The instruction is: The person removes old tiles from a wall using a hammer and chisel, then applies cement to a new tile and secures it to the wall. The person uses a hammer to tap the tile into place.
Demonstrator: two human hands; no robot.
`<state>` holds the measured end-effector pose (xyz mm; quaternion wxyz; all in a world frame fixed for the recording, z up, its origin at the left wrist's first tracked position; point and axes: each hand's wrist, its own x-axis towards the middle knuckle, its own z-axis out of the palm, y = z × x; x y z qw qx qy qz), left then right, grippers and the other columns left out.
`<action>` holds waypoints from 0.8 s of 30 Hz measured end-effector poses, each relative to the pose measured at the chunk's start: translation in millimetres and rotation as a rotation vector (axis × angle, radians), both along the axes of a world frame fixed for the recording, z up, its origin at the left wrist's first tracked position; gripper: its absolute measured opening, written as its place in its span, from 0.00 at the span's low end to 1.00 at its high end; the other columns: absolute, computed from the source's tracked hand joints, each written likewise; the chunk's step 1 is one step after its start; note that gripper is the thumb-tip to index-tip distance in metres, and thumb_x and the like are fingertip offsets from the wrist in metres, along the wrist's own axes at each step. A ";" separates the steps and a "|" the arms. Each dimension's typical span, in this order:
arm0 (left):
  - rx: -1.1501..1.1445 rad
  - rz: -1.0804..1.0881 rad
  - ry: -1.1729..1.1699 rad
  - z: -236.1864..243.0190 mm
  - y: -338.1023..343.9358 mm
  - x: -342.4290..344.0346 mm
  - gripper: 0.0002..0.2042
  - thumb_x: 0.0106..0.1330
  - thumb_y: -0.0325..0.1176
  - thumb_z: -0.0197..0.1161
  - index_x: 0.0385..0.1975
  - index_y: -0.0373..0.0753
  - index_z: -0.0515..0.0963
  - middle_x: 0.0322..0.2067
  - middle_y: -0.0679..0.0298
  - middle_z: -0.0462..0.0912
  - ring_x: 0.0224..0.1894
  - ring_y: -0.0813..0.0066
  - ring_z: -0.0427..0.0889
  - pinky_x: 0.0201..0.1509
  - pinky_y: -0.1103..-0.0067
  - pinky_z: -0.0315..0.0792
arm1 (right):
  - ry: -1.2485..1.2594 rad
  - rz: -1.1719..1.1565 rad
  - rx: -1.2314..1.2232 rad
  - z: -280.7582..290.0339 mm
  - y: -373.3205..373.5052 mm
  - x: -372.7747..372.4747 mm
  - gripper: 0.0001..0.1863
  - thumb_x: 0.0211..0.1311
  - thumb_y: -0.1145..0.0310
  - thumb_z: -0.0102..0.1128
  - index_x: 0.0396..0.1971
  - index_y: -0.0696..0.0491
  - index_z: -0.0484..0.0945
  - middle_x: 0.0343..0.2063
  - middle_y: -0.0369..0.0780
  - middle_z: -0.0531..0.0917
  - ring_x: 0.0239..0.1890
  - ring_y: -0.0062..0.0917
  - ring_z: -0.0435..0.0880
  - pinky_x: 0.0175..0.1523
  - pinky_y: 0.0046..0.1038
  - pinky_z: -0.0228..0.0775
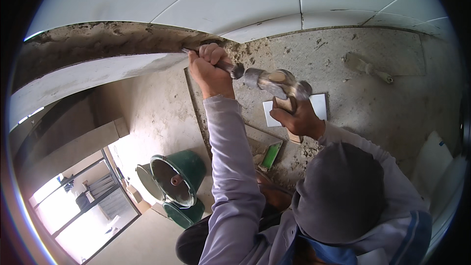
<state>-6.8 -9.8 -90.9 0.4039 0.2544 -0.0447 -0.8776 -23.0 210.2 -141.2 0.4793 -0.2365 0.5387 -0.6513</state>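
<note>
Head view | left grip [210,72] closed round chisel [229,69] | right grip [305,119] closed round hammer [274,85] | tip contact unclear

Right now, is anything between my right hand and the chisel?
Only the hammer in your right hand; nothing else visible stands between. A gap shows between the hammer's head and the chisel. The white tile shows behind that hand, outside the gap.

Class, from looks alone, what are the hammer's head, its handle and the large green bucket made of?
Hammer head: probably worn steel; grey metallic sheen.
Handle: likely bare wood; brown, matt.
Large green bucket: apparently smooth plastic; even colour, soft sheen.
</note>
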 end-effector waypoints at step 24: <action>-0.085 -0.076 -0.114 3.3 -0.2 11.8 0.17 0.74 0.45 0.38 0.25 0.41 0.59 0.19 0.71 0.56 0.17 0.84 0.55 0.14 0.88 0.53 | -0.056 -0.038 -0.002 10.6 11.9 -6.5 0.10 0.49 0.78 0.57 0.33 0.56 0.72 0.24 0.33 0.75 0.27 0.14 0.72 0.31 0.23 0.64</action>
